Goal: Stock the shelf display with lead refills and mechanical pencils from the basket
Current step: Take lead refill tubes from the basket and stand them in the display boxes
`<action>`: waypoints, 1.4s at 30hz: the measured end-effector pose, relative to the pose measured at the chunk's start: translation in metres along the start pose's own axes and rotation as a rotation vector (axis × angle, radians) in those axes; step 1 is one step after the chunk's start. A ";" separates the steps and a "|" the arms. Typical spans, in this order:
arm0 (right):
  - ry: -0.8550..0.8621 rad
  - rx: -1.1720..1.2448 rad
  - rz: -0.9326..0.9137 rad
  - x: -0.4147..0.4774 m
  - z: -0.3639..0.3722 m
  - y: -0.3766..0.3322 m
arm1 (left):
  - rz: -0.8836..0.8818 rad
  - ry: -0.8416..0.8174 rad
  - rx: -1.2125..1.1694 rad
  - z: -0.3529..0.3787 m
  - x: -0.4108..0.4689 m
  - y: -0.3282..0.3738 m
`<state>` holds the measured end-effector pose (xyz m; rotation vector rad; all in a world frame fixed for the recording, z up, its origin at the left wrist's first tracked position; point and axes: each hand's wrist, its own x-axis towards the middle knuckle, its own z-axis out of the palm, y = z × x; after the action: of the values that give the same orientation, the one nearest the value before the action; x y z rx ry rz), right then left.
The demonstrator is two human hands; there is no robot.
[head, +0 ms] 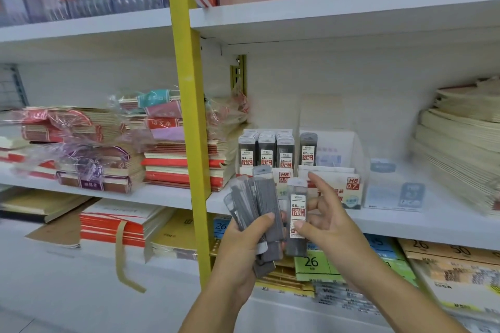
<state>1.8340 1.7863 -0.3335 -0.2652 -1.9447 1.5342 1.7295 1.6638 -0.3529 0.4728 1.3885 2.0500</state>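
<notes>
My left hand (pixel 244 240) grips a fanned bundle of grey lead refill cases (pixel 257 197) in front of the middle shelf. My right hand (pixel 323 220) pinches a single lead refill case (pixel 297 213), upright, its red and white 0.5 label facing me. Just behind stands the HB 0.5 display box (pixel 266 154) with three rows of refill cases. To its right, the HB 0.7 display box (pixel 335 167) holds one refill case (pixel 308 153) at its left. No basket or mechanical pencils are in view.
A yellow upright post (pixel 189 105) divides the shelving left of my hands. Stacked notebooks (pixel 173 159) sit left of the display boxes, and a tall pile of pale exercise books (pixel 460 149) sits to the right. A clear plastic box (pixel 392 189) stands beside the 0.7 box.
</notes>
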 end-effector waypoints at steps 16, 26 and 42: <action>0.083 -0.823 -0.559 0.112 0.002 -0.091 | 0.076 0.095 -0.070 -0.027 0.042 0.021; 0.139 -1.149 -0.535 0.136 0.010 -0.059 | 0.072 0.030 -0.005 -0.040 0.045 0.027; -0.102 -0.095 -0.113 0.046 0.020 -0.034 | 0.063 -0.144 0.178 -0.028 0.013 0.018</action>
<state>1.7938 1.7840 -0.2874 -0.1160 -2.0786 1.4093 1.6976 1.6474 -0.3475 0.7337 1.4909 1.9085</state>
